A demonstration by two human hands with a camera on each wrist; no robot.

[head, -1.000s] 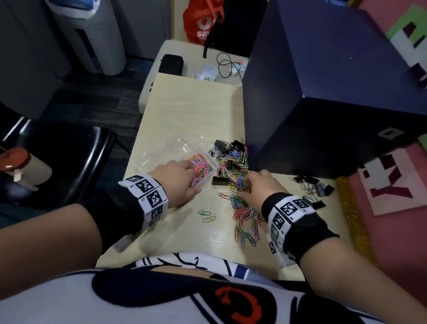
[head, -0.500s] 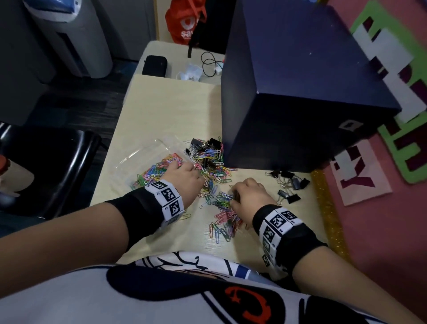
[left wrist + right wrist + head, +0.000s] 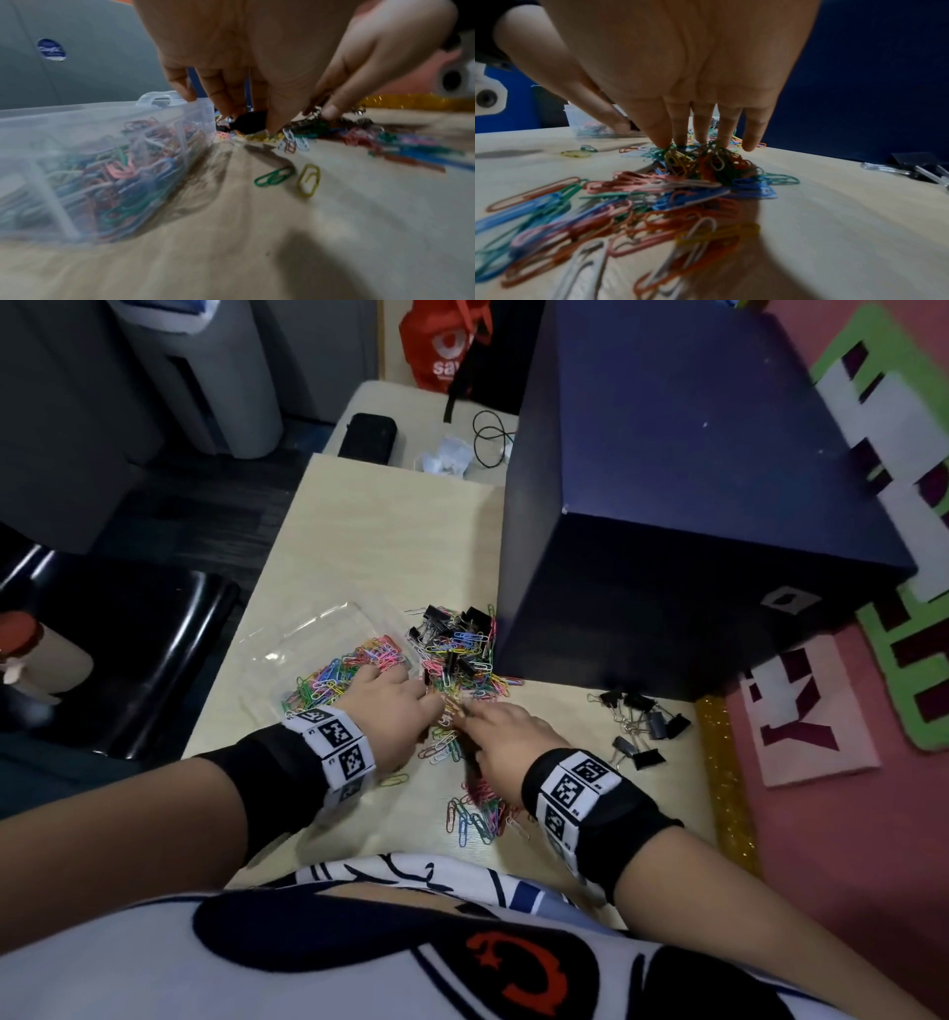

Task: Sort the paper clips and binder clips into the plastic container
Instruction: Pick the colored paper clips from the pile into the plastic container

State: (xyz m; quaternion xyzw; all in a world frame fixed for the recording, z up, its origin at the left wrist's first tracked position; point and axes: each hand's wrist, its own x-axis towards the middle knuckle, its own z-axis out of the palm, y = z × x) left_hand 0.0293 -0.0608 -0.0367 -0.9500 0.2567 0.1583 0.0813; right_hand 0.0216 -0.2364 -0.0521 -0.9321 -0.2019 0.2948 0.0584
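Nearest me, loose coloured paper clips lie scattered on the table. My right hand reaches into the heap, fingers straight, tips pressing the clips, gripping nothing. My left hand meets it just beside the clear plastic container, which holds sorted paper clips; whether it pinches anything I cannot tell. Beyond lies the mixed pile with black binder clips against the dark blue box; more binder clips lie to the right.

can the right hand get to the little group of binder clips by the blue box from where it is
Probably yes. The binder clips lie in the open on the table, just right of the right hand, with nothing between them.
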